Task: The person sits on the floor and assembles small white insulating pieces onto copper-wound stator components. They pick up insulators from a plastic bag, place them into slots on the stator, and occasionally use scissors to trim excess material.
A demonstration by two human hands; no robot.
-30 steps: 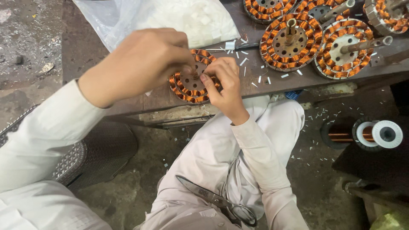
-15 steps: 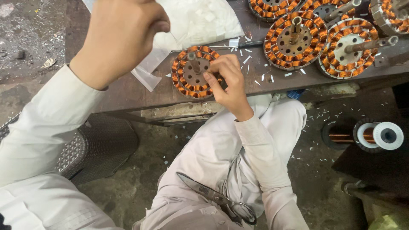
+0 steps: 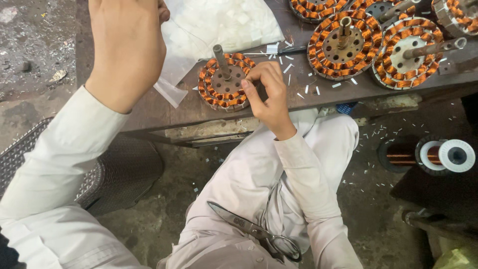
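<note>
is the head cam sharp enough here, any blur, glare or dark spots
Head view: mostly sharp, the coil windings on the stator under the right hand read clearly; the raised left hand, close to the lens, looks large and slightly soft; light is even, with mild sheen on the plastic bag; the floor at right by the wire spool falls into shadow.

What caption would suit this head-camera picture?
Right hand steadies a copper-wound stator on the bench; left hand reaches to the plastic bag.
</note>
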